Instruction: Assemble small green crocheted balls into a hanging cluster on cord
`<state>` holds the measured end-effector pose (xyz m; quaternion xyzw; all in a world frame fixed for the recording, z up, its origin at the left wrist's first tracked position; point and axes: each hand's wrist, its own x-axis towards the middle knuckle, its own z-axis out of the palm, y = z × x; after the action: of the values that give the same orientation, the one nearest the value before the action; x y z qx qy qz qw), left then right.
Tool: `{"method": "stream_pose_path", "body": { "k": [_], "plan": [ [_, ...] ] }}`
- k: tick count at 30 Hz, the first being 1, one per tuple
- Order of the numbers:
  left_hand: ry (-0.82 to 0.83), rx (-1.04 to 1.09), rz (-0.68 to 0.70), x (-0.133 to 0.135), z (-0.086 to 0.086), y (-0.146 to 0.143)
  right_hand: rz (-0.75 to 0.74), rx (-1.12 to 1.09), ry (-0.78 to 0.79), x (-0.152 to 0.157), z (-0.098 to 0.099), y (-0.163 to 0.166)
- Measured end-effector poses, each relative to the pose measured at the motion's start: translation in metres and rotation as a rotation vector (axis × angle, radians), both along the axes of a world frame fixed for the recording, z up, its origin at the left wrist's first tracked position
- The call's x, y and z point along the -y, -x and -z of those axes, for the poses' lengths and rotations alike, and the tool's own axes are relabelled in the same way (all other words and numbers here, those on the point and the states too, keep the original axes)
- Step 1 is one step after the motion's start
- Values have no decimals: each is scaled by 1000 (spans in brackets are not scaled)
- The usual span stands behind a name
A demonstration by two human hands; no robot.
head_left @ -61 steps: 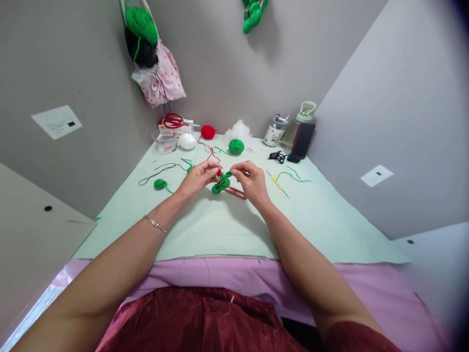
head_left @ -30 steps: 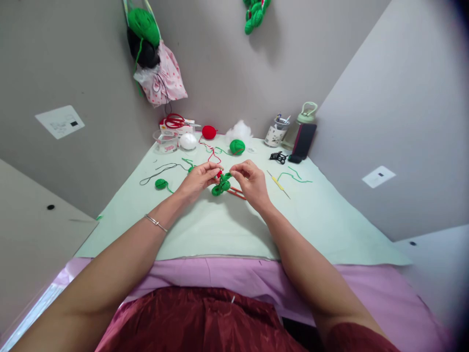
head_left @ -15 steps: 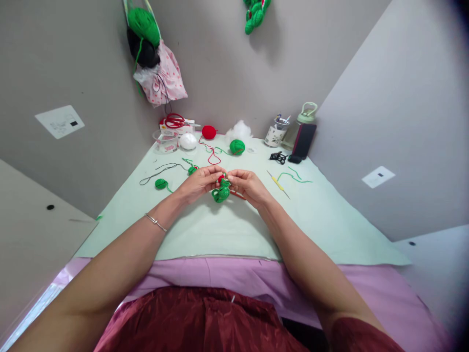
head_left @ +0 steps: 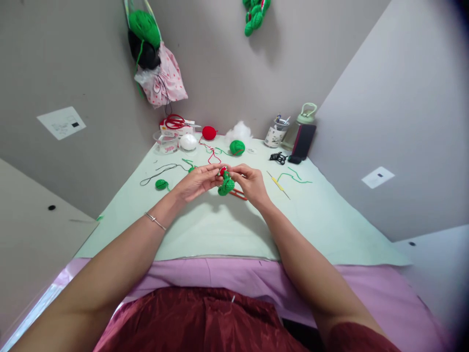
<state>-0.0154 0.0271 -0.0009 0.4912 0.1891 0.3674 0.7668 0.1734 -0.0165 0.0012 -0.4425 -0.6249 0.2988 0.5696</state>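
Between my hands, just above the table, is a small green and red crocheted piece point(head_left: 226, 186), its red part uppermost. My left hand point(head_left: 200, 180) pinches it from the left with thumb and fingers. From the right, my right hand point(head_left: 251, 182) has its thumb and forefinger closed at its top edge; whether a needle or hook is in that pinch is too small to tell. Under the hands lies a red-orange flat tool point(head_left: 239, 194), partly covered. A second green piece point(head_left: 191, 169) shows just behind my left hand.
Toward the back stand a red yarn ball point(head_left: 209, 133), a green yarn ball point(head_left: 237, 147), white stuffing point(head_left: 240, 132), red scissors point(head_left: 175, 121) and a pen cup point(head_left: 275, 134). A yellow-handled crochet hook point(head_left: 277, 183) lies right; a small green yarn ball point(head_left: 161, 184) lies left.
The crocheted piece has risen slightly and turned in my fingers, showing more of its rounded green side. My left fingers have opened out a little beneath it.
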Motion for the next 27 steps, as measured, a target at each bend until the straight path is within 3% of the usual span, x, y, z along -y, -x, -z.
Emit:
{"method": "stream_pose_path", "body": {
  "k": [6, 15, 19, 27],
  "plan": [
    [-36, -53, -39, 0, 4, -1, 51, 45, -39, 0, 3, 2],
    [-13, -81, -200, 3, 2, -6, 12, -38, 79, 8, 2, 11],
    [-4, -155, -193, 7, -2, -6, 120, 155, -61, 11, -1, 9],
    [-96, -253, -166, 8, 11, -14, 98, 576, -174, 11, 7, 8]
  ]
}}
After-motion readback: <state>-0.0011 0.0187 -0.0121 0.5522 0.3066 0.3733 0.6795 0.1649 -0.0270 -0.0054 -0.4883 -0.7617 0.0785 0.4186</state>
